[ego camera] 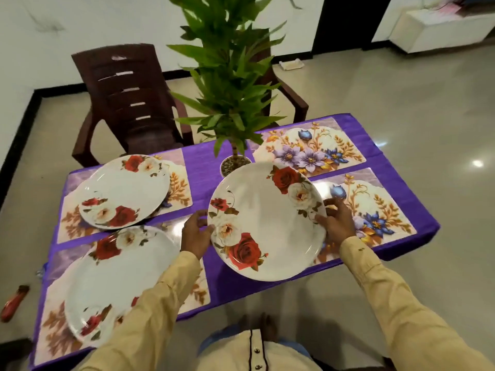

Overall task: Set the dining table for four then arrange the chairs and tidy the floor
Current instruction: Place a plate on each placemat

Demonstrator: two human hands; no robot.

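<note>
I hold a white plate with red and white roses [267, 223] above the near edge of the purple-clothed table [375, 127]. My left hand [197, 232] grips its left rim and my right hand [334, 219] grips its right rim. The plate hangs partly over the near right floral placemat [375, 210]. A second rose plate [126, 190] lies on the far left placemat. A third rose plate [115, 287] lies on the near left placemat, partly hidden by my left sleeve. The far right placemat [308, 148] is bare.
A tall green potted plant [230, 84] stands at the table's middle. One brown plastic chair [128, 103] stands behind the table at left, another brown chair [289, 95] behind the plant. A red object [14, 302] lies on the floor at left, a small white item [292, 65] on the floor beyond.
</note>
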